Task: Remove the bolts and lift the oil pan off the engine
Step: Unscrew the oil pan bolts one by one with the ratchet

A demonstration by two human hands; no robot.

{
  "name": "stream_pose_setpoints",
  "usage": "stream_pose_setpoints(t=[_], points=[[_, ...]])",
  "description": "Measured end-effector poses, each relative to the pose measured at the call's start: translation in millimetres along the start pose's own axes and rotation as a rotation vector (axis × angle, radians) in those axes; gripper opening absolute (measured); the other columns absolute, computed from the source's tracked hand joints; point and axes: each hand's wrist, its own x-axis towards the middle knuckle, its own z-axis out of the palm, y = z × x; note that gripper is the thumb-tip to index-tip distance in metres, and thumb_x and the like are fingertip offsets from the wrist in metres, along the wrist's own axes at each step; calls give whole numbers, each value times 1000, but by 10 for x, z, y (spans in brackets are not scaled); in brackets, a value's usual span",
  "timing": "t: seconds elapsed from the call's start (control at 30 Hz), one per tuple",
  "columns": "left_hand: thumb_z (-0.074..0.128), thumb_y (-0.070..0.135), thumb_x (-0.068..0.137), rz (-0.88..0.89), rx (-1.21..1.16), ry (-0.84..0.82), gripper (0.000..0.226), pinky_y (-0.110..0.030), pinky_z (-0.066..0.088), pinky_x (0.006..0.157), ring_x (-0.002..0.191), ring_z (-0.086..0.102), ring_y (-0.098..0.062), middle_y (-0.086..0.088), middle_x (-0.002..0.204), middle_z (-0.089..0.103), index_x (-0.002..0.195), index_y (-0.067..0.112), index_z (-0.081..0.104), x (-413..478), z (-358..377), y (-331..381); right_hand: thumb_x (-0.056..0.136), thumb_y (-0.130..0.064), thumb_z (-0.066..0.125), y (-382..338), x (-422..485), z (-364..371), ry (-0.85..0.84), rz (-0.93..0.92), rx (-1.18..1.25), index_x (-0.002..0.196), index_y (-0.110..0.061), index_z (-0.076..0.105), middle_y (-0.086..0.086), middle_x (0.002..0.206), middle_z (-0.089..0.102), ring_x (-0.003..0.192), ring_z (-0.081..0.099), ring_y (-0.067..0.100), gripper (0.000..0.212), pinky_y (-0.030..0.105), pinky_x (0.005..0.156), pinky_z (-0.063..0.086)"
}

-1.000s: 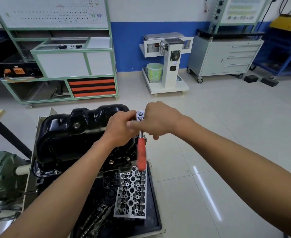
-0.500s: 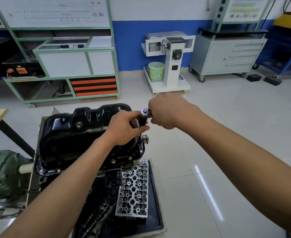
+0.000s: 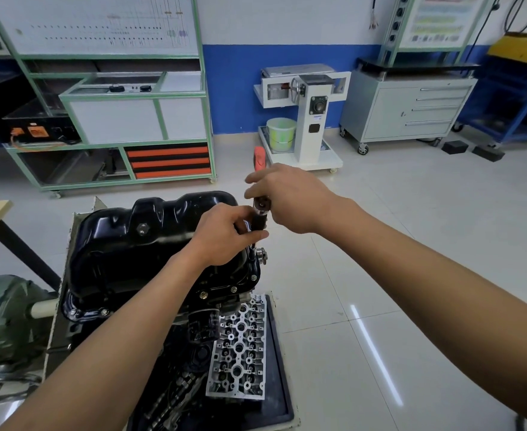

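Left hand (image 3: 225, 236) pinches the extension (image 3: 258, 224) at the pan's (image 3: 125, 244) 3 o'clock rim. Right hand (image 3: 290, 202) grips the ratchet (image 3: 259, 157), handle toward 12. Keep it square on the hidden bolt; swing smoothly.

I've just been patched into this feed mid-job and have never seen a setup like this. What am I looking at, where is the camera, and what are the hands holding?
There is no robot here. One camera worn on a person's head looks forward and down at their two bare hands. The glossy black oil pan sits on top of the engine, with bolts along its rim. The right hand grips a ratchet wrench, its red handle pointing away. The left hand pinches the wrench's upright shaft just under the head, and the shaft reaches down to the pan's rim. Nearer the camera, a silver cylinder head lies in a black tray.
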Motion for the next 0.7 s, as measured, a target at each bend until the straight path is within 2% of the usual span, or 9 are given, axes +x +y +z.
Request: stream_pose_setpoints(t=[0.07, 0.13, 0.2, 0.27, 0.33, 0.4, 0.47, 0.6, 0.7], points=[[81, 40, 84, 0, -4, 25, 18, -33, 50, 77, 71, 66, -13, 9, 65, 69, 97, 28, 76, 2, 22, 1, 86, -5, 58, 16, -6, 21, 3, 102, -1, 110, -19, 68, 4, 112, 58, 101, 60, 31, 29, 38, 73, 51], [81, 42, 83, 5, 1, 56, 18, -29, 44, 69, 68, 64, -10, 11, 61, 66, 94, 29, 75, 14, 37, -2, 88, -18, 63, 29, -26, -6, 6, 221, -40, 107, -20, 65, 4, 94, 52, 83, 56, 29, 20, 34, 64, 43], [80, 46, 82, 13, 17, 85, 18, -26, 39, 64, 66, 61, -9, 12, 59, 63, 91, 32, 73, 19, 53, -2, 84, -31, 67, 34, -58, -38, -52, 282, 27, 91, -17, 64, 2, 83, 56, 73, 56, 26, 16, 30, 56, 37], [77, 52, 81, 25, 21, 93, 17, -26, 41, 63, 64, 61, -11, 11, 59, 64, 83, 37, 70, 13, 63, -5, 79, -38, 68, 4, -88, -22, -142, 329, 197, 65, -16, 53, -2, 60, 58, 58, 58, 23, 30, 27, 49, 34], [66, 54, 78, 43, 14, 106, 17, -27, 40, 60, 60, 57, -14, 9, 58, 62, 69, 42, 58, 5, 62, 9, 78, -49, 65, -71, -102, 43, -178, 387, 314, 58, -18, 51, -4, 41, 58, 49, 59, 16, 39, 25, 48, 35], [51, 50, 72, 58, 3, 112, 14, -27, 32, 56, 56, 51, -14, 7, 56, 58, 66, 38, 56, 3, 62, 23, 77, -57, 60, -144, -93, 106, -157, 425, 355, 61, -19, 55, -9, 38, 57, 56, 64, 13, 41, 26, 51, 36], [45, 49, 68, 68, -8, 127, 28, -26, 30, 56, 55, 49, -13, 9, 55, 55, 72, 28, 63, 2, 75, 14, 77, -57, 60, -161, -68, 120, -137, 433, 368, 63, -19, 54, -4, 41, 60, 64, 65, 15, 41, 27, 53, 38], [68, 53, 77, 64, 14, 119, 26, -27, 42, 62, 62, 55, -11, 11, 61, 60, 85, 29, 69, 10, 75, -36, 80, -40, 73, -95, -70, 1, -198, 363, 369, 62, -15, 51, 1, 59, 55, 56, 51, 22, 38, 29, 53, 38], [84, 48, 76, 82, 54, 80, 21, -29, 45, 69, 70, 58, -9, 10, 67, 66, 88, 35, 74, 0, 66, -46, 87, -23, 69, -85, -87, -66, -162, 258, 43, 83, -18, 60, 0, 71, 47, 60, 45, 20, 11, 26, 51, 29]])
